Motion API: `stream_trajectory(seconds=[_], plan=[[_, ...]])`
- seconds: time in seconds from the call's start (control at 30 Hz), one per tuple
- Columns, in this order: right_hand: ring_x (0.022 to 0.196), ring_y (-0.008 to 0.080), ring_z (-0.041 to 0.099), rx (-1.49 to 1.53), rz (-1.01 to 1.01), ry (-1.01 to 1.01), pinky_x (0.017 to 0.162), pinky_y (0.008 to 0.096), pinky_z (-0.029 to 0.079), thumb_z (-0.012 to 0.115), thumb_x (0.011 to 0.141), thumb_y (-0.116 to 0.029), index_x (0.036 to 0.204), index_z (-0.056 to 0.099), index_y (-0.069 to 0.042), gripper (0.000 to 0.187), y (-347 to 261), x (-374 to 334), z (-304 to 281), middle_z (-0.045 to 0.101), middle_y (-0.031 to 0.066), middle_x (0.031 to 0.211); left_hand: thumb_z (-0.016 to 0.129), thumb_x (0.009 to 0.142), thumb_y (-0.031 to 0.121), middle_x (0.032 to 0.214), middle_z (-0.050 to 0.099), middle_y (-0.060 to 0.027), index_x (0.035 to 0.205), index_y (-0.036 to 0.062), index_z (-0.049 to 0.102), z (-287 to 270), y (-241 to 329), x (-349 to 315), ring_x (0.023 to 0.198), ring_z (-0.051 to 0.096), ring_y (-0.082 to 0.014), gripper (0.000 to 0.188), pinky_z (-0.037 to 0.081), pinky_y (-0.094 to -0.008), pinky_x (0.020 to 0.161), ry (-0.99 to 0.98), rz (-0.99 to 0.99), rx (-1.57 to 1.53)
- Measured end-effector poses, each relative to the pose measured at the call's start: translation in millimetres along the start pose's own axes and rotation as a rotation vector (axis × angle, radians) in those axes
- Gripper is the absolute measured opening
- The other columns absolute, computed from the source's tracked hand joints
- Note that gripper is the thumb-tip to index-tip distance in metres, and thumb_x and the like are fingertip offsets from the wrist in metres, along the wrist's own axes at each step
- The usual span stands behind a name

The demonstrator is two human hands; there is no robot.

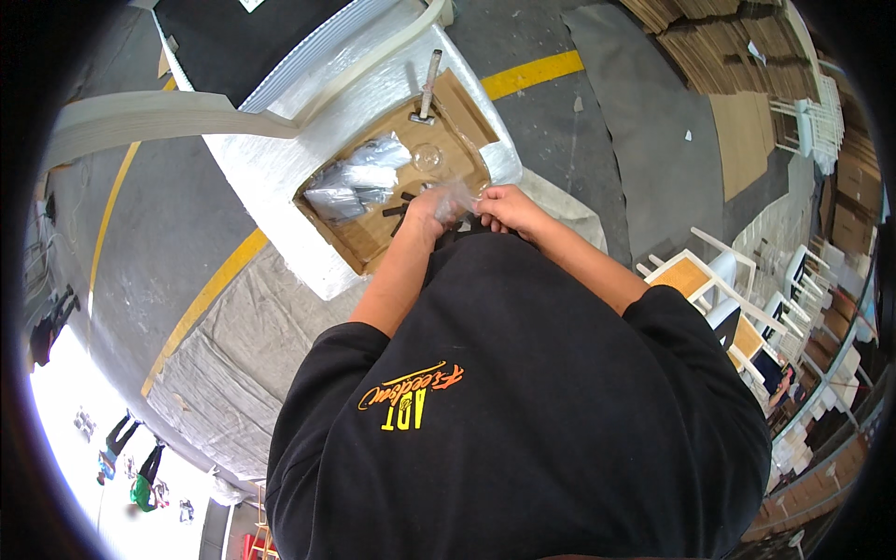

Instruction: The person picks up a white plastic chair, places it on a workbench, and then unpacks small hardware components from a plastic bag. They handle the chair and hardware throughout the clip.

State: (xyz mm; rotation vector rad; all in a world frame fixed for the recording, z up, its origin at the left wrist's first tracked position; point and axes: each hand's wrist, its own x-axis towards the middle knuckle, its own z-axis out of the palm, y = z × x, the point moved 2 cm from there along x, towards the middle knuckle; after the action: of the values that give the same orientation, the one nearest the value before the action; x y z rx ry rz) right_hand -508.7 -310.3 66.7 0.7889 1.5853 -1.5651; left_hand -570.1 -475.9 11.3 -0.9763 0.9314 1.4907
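Both my hands meet just above my black shirt and pinch a small clear plastic bag (455,199) between them. My left hand (427,207) grips its left side, my right hand (505,207) its right side. Just beyond them lies a flat brown cardboard sheet (373,238) on white foam wrap. On the cardboard are several clear plastic bags of parts (359,177), a clear round piece (427,157) and a short metal rod with a foot (428,86). What is inside the held bag cannot be made out.
White foam-wrapped furniture (280,163) with a pale curved wooden part (168,114) lies under the cardboard. A grey blanket (238,336) covers the floor at left, crossed by a yellow floor line (201,299). Stacked cardboard (737,47) and white chairs (719,280) stand at right.
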Motion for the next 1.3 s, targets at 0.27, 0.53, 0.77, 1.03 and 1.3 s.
stream_trajectory(seconds=[0.27, 0.53, 0.77, 1.03, 1.3], plan=[[0.05, 0.0135, 0.056, -0.114, -0.034, 0.044, 0.041, 0.0283, 0.043, 0.065, 0.094, -0.034, 0.088, 0.066, -0.001, 0.034, -17.3, -6.0, 5.9, 0.064, 0.0074, 0.07, 0.066, 0.094, 0.023, 0.076, 0.061, -0.0032, 0.105, 0.0083, 0.063, -51.8, -1.4, -55.0, 0.056, 0.055, -0.0121, 0.019, 0.041, -0.0271, 0.042, 0.007, 0.238, 0.132], [0.048, 0.0228, 0.062, -0.182, -0.025, 0.1, 0.039, 0.0325, 0.043, 0.057, 0.091, -0.017, 0.087, 0.067, 0.003, 0.022, -29.6, 29.6, 67.8, 0.068, 0.0165, 0.073, 0.067, 0.084, 0.011, 0.087, 0.07, -0.0124, 0.097, -0.0002, 0.062, -144.3, 0.0, -137.1, 0.058, 0.058, -0.0146, 0.018, 0.044, -0.0278, 0.043, 0.152, 0.44, 0.079], [0.051, 0.0271, 0.064, -0.271, 0.102, 0.082, 0.037, 0.0389, 0.049, 0.05, 0.087, -0.006, 0.091, 0.06, 0.009, 0.019, -28.8, 59.3, 95.7, 0.068, 0.0194, 0.077, 0.068, 0.082, 0.011, 0.087, 0.07, -0.0124, 0.095, 0.0002, 0.062, -175.5, -16.4, -151.0, 0.058, 0.059, -0.0151, 0.017, 0.044, -0.0293, 0.045, 0.204, 0.563, -0.121], [0.053, 0.0292, 0.067, -0.528, 0.008, 0.138, 0.04, 0.0422, 0.051, 0.048, 0.084, -0.002, 0.09, 0.061, 0.008, 0.017, -47.3, 60.7, 135.9, 0.069, 0.0188, 0.073, 0.07, 0.083, 0.015, 0.078, 0.064, -0.0073, 0.097, 0.0042, 0.062, -219.9, -22.8, -150.8, 0.056, 0.059, -0.0172, 0.02, 0.044, -0.0317, 0.045, 0.502, 0.69, -0.013], [0.052, 0.0266, 0.063, -0.513, 0.077, -0.092, 0.038, 0.0406, 0.045, 0.054, 0.086, -0.009, 0.097, 0.064, 0.001, 0.018, -39.6, 75.8, 170.4, 0.07, 0.0151, 0.079, 0.077, 0.084, 0.024, 0.084, 0.067, -0.0105, 0.111, -0.0009, 0.064, -220.1, -22.2, -135.8, 0.061, 0.061, -0.0207, 0.038, 0.049, -0.0342, 0.051, 0.407, 0.507, 0.282]])
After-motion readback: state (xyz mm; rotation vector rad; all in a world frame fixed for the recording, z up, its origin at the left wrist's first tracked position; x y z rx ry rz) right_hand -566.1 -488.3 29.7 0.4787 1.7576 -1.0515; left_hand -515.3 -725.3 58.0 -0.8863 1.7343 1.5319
